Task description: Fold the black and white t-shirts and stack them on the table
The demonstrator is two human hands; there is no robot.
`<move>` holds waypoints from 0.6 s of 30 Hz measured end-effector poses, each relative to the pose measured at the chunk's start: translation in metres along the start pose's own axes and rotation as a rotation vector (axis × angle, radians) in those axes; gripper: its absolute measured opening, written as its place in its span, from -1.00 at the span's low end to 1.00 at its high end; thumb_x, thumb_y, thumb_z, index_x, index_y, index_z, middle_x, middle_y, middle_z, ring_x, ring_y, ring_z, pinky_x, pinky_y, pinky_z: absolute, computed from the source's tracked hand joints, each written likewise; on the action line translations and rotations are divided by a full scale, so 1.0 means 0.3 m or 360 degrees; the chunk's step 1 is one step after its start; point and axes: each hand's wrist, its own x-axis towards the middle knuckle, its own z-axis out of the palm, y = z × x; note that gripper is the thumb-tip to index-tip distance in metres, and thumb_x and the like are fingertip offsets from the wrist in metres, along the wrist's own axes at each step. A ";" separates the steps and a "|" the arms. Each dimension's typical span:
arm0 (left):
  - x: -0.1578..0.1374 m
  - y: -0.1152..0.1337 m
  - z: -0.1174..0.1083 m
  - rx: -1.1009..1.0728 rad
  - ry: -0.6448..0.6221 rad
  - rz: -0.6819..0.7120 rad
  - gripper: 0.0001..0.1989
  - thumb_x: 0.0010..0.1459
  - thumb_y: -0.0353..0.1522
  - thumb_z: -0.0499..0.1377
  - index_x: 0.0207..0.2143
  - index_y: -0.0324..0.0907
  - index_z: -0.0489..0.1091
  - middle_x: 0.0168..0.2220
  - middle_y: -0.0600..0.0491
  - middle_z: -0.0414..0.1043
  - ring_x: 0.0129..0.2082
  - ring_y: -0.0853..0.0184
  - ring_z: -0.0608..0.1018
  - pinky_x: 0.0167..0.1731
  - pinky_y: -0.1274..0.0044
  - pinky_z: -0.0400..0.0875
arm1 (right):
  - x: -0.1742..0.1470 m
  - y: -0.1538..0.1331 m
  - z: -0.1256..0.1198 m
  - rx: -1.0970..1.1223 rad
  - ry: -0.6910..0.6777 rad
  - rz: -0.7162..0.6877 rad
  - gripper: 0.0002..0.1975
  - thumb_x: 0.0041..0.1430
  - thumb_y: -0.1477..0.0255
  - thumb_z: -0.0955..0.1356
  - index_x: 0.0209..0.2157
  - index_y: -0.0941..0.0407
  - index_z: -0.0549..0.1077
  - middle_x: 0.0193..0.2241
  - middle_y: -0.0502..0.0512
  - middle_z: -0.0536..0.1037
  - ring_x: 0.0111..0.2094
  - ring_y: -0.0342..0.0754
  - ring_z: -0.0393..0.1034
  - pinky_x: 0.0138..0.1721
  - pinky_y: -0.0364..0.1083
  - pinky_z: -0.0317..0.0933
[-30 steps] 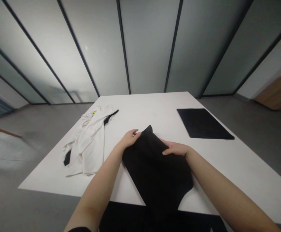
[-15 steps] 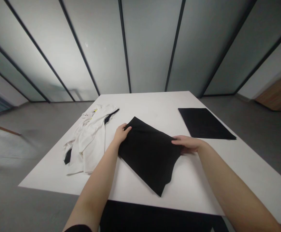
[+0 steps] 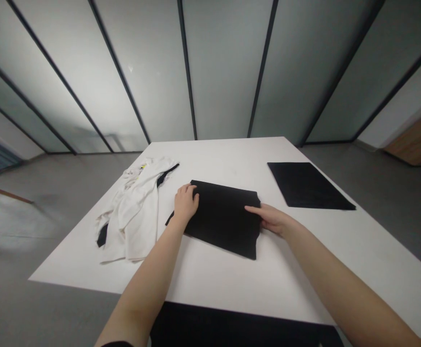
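Observation:
A folded black garment (image 3: 224, 217) lies in front of me near the middle of the white table (image 3: 217, 159). My left hand (image 3: 186, 201) is on its upper left part, fingers bent and thumb over the fabric; a small dark flap sticks out left of that wrist. At the right edge, my right hand (image 3: 273, 219) pinches the cloth, thumb on top and the other fingers partly hidden beneath. The garment's right side is uneven, with small notches, and its near edge slants down to the right.
A heap of white garments (image 3: 136, 212) with some black pieces lies left on the table. Farther right, a neatly folded black garment (image 3: 307, 185) lies flat near the table's edge. Frosted glass panels (image 3: 224, 67) stand behind.
The garment has turned from a slanted, drooping position to a flatter, squarer one. My right hand has moved slightly left, and the left hand has shifted further onto the cloth.

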 end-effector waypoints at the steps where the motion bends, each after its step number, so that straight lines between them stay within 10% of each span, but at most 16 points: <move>1: -0.011 0.024 0.014 -0.0020 -0.0117 0.0091 -0.64 0.38 -0.31 0.15 0.18 -0.12 0.46 0.29 -0.22 0.44 0.34 -0.05 0.41 0.36 0.15 0.23 | 0.004 0.007 0.003 -0.0006 0.0033 -0.0026 -0.70 0.20 0.41 0.55 -0.03 0.11 0.59 -0.04 0.27 0.73 -0.08 0.16 0.66 0.06 0.12 0.56; 6: -0.060 0.096 0.077 -0.0028 -0.0504 0.0222 -0.56 0.41 -0.19 0.17 0.29 0.01 0.43 0.41 -0.13 0.36 0.47 -0.10 0.25 0.46 -0.02 -0.01 | 0.028 0.024 0.048 0.0210 0.0097 -0.0214 -0.78 0.27 0.34 0.44 -0.07 0.05 0.59 -0.13 0.24 0.75 -0.02 0.24 0.66 0.17 0.20 0.49; 18: -0.060 0.105 0.065 -0.0116 -0.0331 0.0014 -0.62 0.42 -0.14 0.16 0.18 -0.02 0.52 0.39 -0.14 0.38 0.46 -0.16 0.27 0.43 -0.05 0.02 | 0.056 -0.058 0.119 0.0363 -0.0347 0.0421 -0.51 0.43 0.09 0.29 0.08 0.17 0.57 -0.18 0.28 0.75 -0.13 0.19 0.69 0.16 0.21 0.47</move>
